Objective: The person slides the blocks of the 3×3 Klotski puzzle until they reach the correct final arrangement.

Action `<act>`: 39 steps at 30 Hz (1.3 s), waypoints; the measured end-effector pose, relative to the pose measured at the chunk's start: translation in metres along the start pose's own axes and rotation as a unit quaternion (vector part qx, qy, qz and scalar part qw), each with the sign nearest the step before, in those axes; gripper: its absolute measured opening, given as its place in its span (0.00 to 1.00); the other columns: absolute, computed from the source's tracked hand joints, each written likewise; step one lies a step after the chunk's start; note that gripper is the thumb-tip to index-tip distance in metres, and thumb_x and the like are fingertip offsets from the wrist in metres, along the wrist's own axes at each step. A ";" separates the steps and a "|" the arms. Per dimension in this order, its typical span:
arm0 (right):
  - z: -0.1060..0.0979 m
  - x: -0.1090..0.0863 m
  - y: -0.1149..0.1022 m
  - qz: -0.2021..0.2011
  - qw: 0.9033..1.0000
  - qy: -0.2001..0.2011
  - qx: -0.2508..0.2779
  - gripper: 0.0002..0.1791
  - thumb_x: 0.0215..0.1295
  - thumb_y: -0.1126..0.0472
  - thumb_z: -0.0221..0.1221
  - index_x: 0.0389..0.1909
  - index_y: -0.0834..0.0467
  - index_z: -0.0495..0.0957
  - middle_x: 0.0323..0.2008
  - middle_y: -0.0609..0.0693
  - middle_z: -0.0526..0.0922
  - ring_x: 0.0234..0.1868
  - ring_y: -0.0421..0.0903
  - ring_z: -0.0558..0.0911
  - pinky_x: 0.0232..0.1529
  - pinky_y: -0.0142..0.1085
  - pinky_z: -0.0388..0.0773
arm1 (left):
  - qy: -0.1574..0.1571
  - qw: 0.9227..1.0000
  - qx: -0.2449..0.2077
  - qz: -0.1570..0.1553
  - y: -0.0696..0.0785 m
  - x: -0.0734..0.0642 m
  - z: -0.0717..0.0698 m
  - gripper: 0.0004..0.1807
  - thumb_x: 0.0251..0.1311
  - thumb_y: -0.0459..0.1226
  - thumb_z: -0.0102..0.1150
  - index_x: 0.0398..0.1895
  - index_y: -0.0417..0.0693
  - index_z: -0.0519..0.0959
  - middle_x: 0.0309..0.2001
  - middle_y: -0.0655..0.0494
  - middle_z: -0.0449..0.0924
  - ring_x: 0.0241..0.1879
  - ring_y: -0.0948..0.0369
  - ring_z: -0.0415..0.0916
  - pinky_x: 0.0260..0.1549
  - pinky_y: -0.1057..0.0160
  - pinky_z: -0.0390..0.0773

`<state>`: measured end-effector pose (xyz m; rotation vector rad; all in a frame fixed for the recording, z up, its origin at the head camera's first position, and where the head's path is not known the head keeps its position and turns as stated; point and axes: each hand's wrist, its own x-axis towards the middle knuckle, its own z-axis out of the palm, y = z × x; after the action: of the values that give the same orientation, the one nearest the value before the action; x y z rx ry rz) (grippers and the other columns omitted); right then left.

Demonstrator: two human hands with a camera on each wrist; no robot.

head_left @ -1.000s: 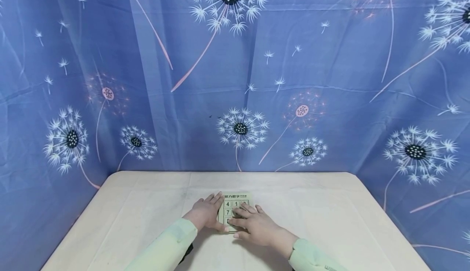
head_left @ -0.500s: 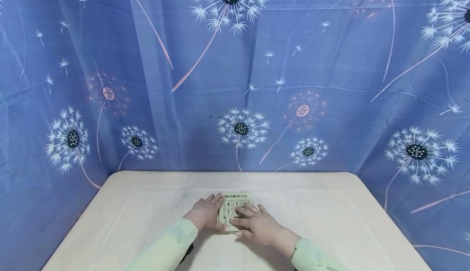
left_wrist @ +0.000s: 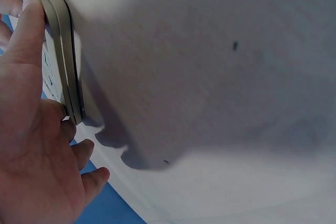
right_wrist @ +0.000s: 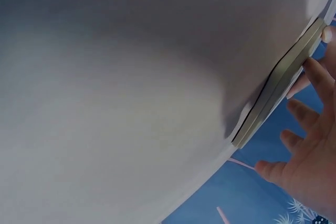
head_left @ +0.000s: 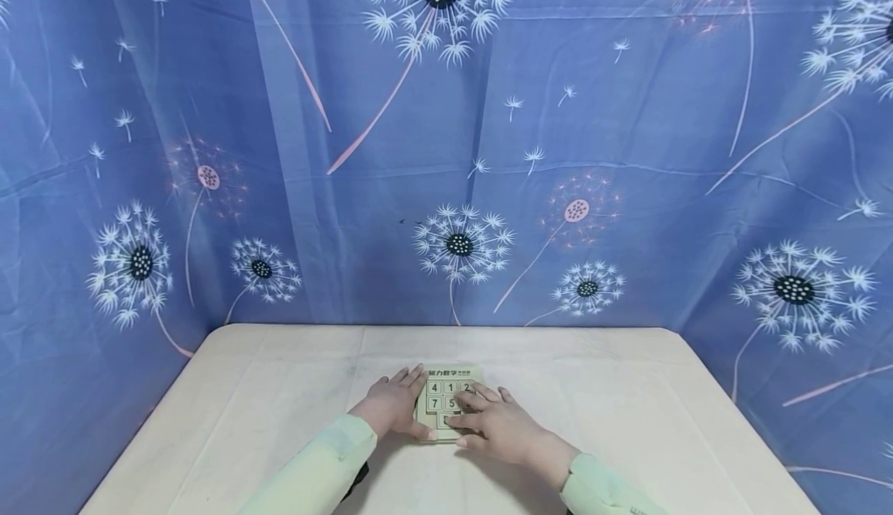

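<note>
A pale green number slide puzzle (head_left: 446, 372) lies flat on the table, its lettered edge on the far side. Its top row reads 4, 1, 2; 7 and 5 show in the middle row. My left hand (head_left: 393, 404) grips the puzzle's left side, thumb at the near corner and fingers along the far left. From the right, my right hand (head_left: 501, 426) reaches over it with spread fingers. One fingertip touches a tile (head_left: 443, 421) in the bottom row, covering its digit. A bare slot shows left of that tile. Both wrist views show the puzzle's side edge (left_wrist: 65, 45) (right_wrist: 281, 80).
The cream-covered table (head_left: 279, 360) surrounds the puzzle. Behind it and along both sides hangs a blue curtain (head_left: 377, 267) with dandelion prints. A dark object (head_left: 356, 478) shows partly under the left sleeve.
My right hand has shifted slightly right, and the bottom-row tile has slid right with it, baring the slot at the lower left. The left hand stays in place on the puzzle.
</note>
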<state>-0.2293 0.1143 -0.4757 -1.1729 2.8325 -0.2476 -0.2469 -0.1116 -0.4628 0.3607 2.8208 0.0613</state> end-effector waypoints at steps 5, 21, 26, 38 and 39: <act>0.000 -0.001 0.004 -0.001 1.000 0.004 0.004 0.23 0.71 0.41 0.57 0.64 0.40 0.80 0.74 0.53 0.72 0.78 0.62 0.65 0.70 0.74 0.64 | -0.001 1.000 -0.006 -0.001 0.000 0.000 0.000 0.59 0.50 0.66 0.71 0.81 0.49 0.59 0.83 0.57 0.55 0.82 0.53 0.55 0.78 0.47 0.63; 0.000 -0.007 0.009 -0.001 1.000 0.008 0.005 0.23 0.70 0.42 0.59 0.63 0.40 0.81 0.74 0.54 0.72 0.77 0.63 0.66 0.69 0.74 0.65 | 0.004 1.000 -0.005 0.001 0.000 0.000 0.002 0.59 0.50 0.65 0.72 0.80 0.49 0.59 0.82 0.56 0.56 0.81 0.53 0.55 0.78 0.47 0.64; -0.001 -0.008 0.010 -0.004 1.000 0.010 0.003 0.23 0.70 0.42 0.59 0.63 0.40 0.81 0.74 0.54 0.72 0.77 0.64 0.67 0.68 0.75 0.65 | 0.005 1.000 -0.011 0.000 0.001 0.000 0.001 0.59 0.50 0.65 0.72 0.80 0.48 0.59 0.82 0.56 0.56 0.81 0.53 0.56 0.78 0.47 0.64; -0.002 -0.010 0.009 -0.002 1.000 0.009 0.003 0.23 0.69 0.41 0.59 0.63 0.40 0.81 0.73 0.54 0.73 0.76 0.63 0.68 0.67 0.74 0.67 | 0.002 1.000 -0.008 0.000 0.000 0.002 0.002 0.59 0.50 0.65 0.72 0.80 0.49 0.59 0.83 0.56 0.55 0.81 0.53 0.55 0.78 0.47 0.64; -0.002 -0.009 0.009 0.000 1.000 0.008 0.007 0.23 0.70 0.41 0.59 0.64 0.40 0.80 0.73 0.54 0.73 0.76 0.63 0.67 0.68 0.74 0.67 | 0.002 1.000 -0.008 0.000 0.000 0.002 0.002 0.59 0.50 0.66 0.72 0.80 0.49 0.59 0.83 0.56 0.55 0.81 0.53 0.55 0.78 0.47 0.64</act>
<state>-0.2293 0.1275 -0.4756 -1.1741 2.8389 -0.2778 -0.2480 -0.1115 -0.4653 0.3578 2.8219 0.0846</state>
